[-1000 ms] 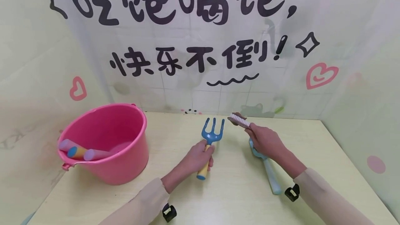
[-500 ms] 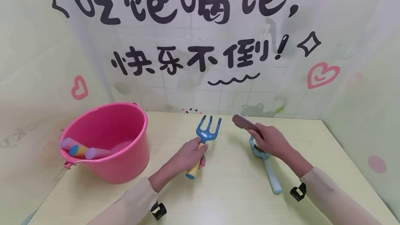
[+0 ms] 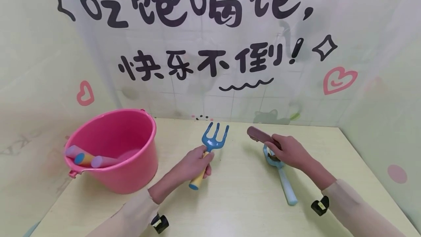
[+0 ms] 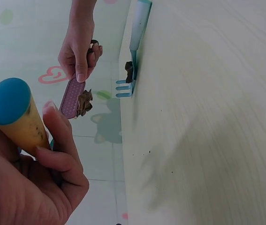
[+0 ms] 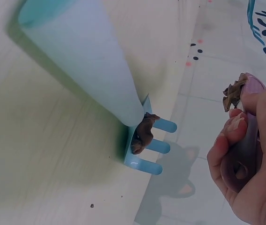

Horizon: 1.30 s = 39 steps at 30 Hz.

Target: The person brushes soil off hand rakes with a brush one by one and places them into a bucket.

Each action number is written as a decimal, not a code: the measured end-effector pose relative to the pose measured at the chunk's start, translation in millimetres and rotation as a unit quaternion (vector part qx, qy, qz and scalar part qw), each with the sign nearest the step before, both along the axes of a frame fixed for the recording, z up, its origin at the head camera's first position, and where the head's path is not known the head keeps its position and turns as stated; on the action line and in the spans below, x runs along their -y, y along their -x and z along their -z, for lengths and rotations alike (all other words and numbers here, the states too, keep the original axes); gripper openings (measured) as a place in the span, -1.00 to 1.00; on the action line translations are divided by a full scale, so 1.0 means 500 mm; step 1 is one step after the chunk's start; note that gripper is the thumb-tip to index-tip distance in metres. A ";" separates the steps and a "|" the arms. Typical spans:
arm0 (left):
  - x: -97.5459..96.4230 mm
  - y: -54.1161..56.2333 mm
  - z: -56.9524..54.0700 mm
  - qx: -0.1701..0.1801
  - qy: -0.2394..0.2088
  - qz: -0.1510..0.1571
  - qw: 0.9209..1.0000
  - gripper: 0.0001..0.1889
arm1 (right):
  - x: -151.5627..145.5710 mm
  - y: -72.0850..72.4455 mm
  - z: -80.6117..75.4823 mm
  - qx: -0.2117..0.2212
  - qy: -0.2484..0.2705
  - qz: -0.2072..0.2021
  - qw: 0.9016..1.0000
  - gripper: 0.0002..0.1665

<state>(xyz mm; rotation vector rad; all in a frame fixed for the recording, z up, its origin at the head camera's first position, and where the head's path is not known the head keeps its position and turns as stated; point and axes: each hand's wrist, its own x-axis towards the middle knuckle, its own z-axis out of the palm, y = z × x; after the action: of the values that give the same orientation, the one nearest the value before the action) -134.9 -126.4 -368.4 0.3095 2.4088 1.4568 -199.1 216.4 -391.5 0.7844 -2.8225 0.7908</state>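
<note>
My left hand (image 3: 194, 163) grips a small garden fork by its yellow handle (image 3: 198, 179). Its three blue prongs (image 3: 213, 142) point away from me, above the table. In my right hand (image 3: 291, 151) is a mauve brush (image 3: 260, 134), held by the handle, its back uppermost in the head view. A crumpled brown leaf-like scrap (image 4: 85, 103) shows at the brush's bristle side. Below the right hand, a light blue hand rake (image 3: 287, 187) lies on the table, with another brown scrap (image 5: 144, 134) on its head.
A pink bucket (image 3: 138, 171) stands at the table's left, with several pastel handles (image 3: 105, 162) leaning inside by the rim. Dark specks (image 5: 92, 206) dot the pale wooden tabletop (image 3: 230, 207). A printed curtain (image 3: 197, 98) encloses the back and sides.
The brush has turned over: its white bristles faced up a second ago, and now its back does. My left hand has moved left with the fork; my right hand has shifted slightly right.
</note>
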 end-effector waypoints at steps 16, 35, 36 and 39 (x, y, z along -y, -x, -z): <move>0.048 -0.009 -0.047 -0.017 0.046 -0.010 0.999 -0.77 | -0.016 -0.001 0.007 0.006 0.004 -0.003 1.000 -0.65; 0.079 -0.024 -0.057 0.016 0.037 -0.028 0.999 -0.75 | -0.011 -0.005 0.022 0.008 0.004 -0.012 1.000 -0.66; 0.080 -0.024 -0.059 0.016 0.041 -0.030 0.999 -0.75 | -0.011 -0.005 0.022 0.009 0.005 -0.013 1.000 -0.66; 0.086 -0.024 -0.068 0.013 0.054 -0.037 0.998 -0.76 | -0.012 -0.005 0.021 0.006 0.007 -0.015 1.000 -0.66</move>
<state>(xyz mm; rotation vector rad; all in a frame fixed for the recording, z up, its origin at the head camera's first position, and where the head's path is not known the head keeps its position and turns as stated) -123.2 -169.3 -334.2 0.1773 2.4921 1.3452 -196.7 222.3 -402.1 0.8238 -2.8191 0.8203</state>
